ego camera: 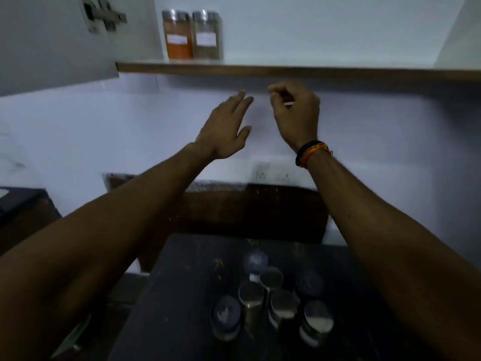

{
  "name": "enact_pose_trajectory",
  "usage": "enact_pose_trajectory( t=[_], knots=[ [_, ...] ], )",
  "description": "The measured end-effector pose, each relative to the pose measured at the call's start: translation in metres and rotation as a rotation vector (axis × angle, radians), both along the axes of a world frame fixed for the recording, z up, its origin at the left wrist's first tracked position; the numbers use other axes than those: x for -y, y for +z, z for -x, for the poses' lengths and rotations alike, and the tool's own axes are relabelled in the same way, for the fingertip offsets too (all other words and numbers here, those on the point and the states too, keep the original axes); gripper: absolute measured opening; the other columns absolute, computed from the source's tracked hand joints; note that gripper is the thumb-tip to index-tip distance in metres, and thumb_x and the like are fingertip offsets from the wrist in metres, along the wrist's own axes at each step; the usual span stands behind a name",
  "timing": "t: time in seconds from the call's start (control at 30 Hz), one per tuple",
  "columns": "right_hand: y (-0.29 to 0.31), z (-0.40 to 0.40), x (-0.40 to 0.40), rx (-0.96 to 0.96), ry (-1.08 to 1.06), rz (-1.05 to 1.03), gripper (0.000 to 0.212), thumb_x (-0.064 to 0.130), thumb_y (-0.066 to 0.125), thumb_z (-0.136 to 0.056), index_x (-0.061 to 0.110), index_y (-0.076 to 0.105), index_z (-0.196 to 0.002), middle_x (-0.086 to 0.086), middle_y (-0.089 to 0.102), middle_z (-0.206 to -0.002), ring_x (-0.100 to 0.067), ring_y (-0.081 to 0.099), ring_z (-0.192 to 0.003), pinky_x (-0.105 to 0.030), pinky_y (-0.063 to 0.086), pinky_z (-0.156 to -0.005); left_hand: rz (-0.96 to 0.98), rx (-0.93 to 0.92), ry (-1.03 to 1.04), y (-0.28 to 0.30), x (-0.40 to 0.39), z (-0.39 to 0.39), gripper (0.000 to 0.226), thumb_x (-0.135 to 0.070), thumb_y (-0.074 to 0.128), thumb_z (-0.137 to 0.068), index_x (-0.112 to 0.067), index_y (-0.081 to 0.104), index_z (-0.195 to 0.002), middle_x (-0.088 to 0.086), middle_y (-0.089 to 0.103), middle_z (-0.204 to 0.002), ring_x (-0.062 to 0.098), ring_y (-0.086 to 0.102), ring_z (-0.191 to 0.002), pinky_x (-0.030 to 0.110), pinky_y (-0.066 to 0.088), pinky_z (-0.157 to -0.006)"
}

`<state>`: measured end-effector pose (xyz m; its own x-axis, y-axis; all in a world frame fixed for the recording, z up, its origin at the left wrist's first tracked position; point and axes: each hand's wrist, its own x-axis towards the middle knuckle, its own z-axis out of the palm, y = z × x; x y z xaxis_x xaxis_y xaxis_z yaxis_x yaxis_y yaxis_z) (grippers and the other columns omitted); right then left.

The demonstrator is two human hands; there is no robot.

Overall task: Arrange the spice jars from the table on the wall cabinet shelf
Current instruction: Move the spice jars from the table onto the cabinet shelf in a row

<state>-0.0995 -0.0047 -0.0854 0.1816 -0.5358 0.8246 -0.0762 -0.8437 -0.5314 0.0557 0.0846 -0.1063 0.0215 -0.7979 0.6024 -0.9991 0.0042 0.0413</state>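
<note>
Two clear glass spice jars with metal lids, orange powder [179, 35] and brown spice [207, 35], stand touching at left end of white wall cabinet shelf with wood front edge [286, 70]. Seven blurred metal-lidded jars [270, 295] clustered on dark table [182, 295] below. Left hand [226, 127] flat, fingers spread, empty. Right hand [295, 112] loosely curled, empty, black-orange wristbands [311, 153]. Both just under shelf.

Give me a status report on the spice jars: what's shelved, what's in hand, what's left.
Done: two jars stand side by side at the left end of the cabinet shelf, an orange spice jar and a brown spice jar. In hand: nothing; the left hand is open and the right hand is loosely curled, both empty below the shelf. Left: about seven lidded jars clustered on the dark table.
</note>
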Motion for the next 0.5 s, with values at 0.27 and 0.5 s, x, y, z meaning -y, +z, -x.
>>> enact_pose_trajectory(
  t=[0.27, 0.5],
  knots=[
    [-0.154, 0.074, -0.009, -0.295, -0.049, -0.366, 0.014, 0.009, 0.065, -0.092, 0.013, 0.078, -0.095, -0.002, 0.077, -0.094, -0.013, 0.069, -0.086, -0.027, 0.057, -0.084, -0.415, -0.289, -0.087, -0.149, -0.015, 0.062, 0.07, -0.018, 0.063, -0.091, -0.007, 0.032, -0.152, 0.02, 0.038, -0.155, 0.034, 0.037, -0.142, 0.044, 0.029, -0.118],
    [-0.278, 0.132, -0.026, -0.653, -0.103, -0.66, 0.016, 0.011, 0.061, -0.093, 0.014, 0.077, -0.096, -0.006, 0.075, -0.098, -0.022, 0.068, -0.091, -0.029, 0.052, -0.079, -0.711, -0.461, -0.107, -0.254, -0.026, 0.117, 0.064, -0.017, 0.062, -0.092, -0.012, 0.036, -0.15, 0.015, 0.044, -0.149, 0.031, 0.043, -0.136, 0.041, 0.037, -0.111]
  ],
)
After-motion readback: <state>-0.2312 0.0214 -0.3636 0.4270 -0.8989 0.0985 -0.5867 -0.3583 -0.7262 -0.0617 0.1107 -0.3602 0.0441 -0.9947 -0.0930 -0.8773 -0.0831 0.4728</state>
